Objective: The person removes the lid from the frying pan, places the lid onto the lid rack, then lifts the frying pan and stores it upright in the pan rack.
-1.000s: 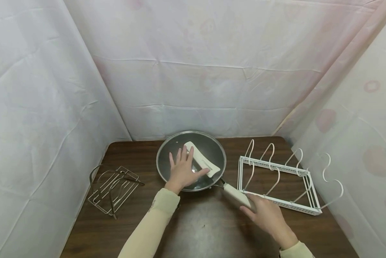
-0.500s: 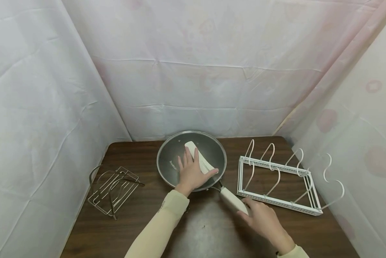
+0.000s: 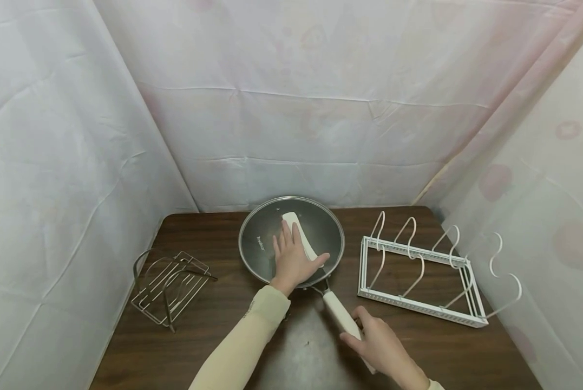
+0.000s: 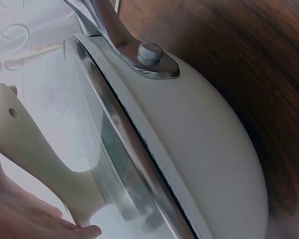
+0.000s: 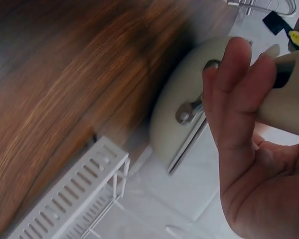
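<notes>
A cream wok with a long handle sits at the table's back middle. A glass lid with a metal rim covers it. My left hand rests on the cream lid handle; its fingers lie nearly straight along it, the thumb over its near end. My right hand grips the wok's handle partway along, fingers curled round it in the right wrist view. The handle points toward me and slightly right; a metal bracket joins it to the wok body.
On the left of the wooden table stands a small metal wire rack. A white slotted rack with several curved dividers is to the right, beyond my right hand. Pale patterned curtains enclose the back and both sides.
The wok has turned clockwise, its handle swinging left and toward me with my right hand. My left hand has shifted right on the lid, and lettering on the glass has come into view.
</notes>
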Action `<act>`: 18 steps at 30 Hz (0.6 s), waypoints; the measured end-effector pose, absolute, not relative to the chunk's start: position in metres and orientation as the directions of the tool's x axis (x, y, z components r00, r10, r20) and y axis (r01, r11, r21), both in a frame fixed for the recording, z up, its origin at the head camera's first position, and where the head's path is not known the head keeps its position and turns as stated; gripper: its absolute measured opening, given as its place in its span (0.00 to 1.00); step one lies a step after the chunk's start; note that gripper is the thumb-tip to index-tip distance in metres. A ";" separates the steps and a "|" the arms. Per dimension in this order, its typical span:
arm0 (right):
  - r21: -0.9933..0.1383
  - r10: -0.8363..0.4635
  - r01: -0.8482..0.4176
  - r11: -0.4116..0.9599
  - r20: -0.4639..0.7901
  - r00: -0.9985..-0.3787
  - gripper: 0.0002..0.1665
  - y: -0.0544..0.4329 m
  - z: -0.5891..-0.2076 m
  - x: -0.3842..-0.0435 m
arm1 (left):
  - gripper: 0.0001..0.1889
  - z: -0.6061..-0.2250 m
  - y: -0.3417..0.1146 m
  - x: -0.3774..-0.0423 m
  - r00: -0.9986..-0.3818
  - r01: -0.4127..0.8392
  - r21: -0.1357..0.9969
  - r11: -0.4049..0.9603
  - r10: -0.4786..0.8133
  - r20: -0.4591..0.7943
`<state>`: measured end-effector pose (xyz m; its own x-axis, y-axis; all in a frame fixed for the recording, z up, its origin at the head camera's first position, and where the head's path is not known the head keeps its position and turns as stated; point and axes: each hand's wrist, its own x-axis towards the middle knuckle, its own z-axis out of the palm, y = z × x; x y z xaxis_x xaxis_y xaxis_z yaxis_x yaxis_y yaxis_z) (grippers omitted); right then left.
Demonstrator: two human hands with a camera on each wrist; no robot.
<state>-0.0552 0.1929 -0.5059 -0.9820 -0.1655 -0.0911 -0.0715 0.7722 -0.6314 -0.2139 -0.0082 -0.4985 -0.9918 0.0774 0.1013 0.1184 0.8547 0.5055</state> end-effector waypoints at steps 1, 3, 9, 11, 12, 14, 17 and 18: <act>-0.641 -0.174 -0.072 0.764 -0.097 -0.980 0.23 0.191 -0.506 -0.054 | 0.65 -0.499 -0.008 -0.214 -0.991 0.121 0.509 0.852 0.079 0.104; -0.654 -0.185 -0.070 0.754 -0.108 -0.977 0.23 0.188 -0.506 -0.053 | 0.65 -0.499 -0.008 -0.214 -0.991 0.126 0.514 0.848 0.082 0.107; -0.680 -0.195 -0.053 0.731 -0.134 -0.972 0.24 0.177 -0.507 -0.052 | 0.64 -0.501 -0.010 -0.219 -0.992 0.121 0.524 0.843 0.089 0.087; -0.687 -0.194 -0.054 0.725 -0.128 -0.973 0.24 0.173 -0.507 -0.053 | 0.64 -0.501 -0.011 -0.222 -0.992 0.121 0.512 0.850 0.092 0.081; -0.690 -0.193 -0.054 0.722 -0.126 -0.973 0.24 0.171 -0.507 -0.053 | 0.64 -0.501 -0.011 -0.223 -0.992 0.124 0.512 0.850 0.094 0.084; -0.697 -0.193 -0.054 0.715 -0.123 -0.973 0.24 0.169 -0.507 -0.052 | 0.64 -0.501 -0.012 -0.225 -0.991 0.131 0.508 0.852 0.101 0.086; -0.704 -0.192 -0.053 0.709 -0.120 -0.974 0.23 0.167 -0.506 -0.052 | 0.62 -0.501 -0.014 -0.225 -0.989 0.146 0.519 0.842 0.115 0.093; -0.706 -0.192 -0.051 0.707 -0.122 -0.974 0.23 0.166 -0.506 -0.052 | 0.62 -0.501 -0.014 -0.225 -0.988 0.152 0.531 0.834 0.118 0.097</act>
